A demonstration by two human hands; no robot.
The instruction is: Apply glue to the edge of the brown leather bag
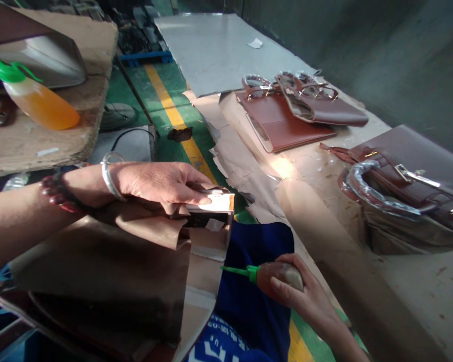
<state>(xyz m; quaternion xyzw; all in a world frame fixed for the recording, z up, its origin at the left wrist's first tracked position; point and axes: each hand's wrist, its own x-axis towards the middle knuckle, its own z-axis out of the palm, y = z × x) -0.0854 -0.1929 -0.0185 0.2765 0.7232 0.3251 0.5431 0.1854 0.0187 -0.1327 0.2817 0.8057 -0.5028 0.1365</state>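
My left hand [162,183] is closed on the top edge of a brown leather bag piece [109,266], thumb and fingers pinching a folded flap near a pale corner [221,203]. A silver bangle and a red bead bracelet sit on that wrist. My right hand [298,291] grips a small squeeze bottle [275,276] with a green nozzle. The nozzle points left at the open edge of the bag piece. Under both lies blue cloth [256,281] on my lap.
A table [400,281] at the right carries several brown handbags [287,113] with plastic-wrapped handles, the nearest one [407,196] at the right edge. A shelf [41,141] at the left holds an orange-filled bottle [41,103] with a green cap. Green floor with a yellow stripe [177,120] runs between.
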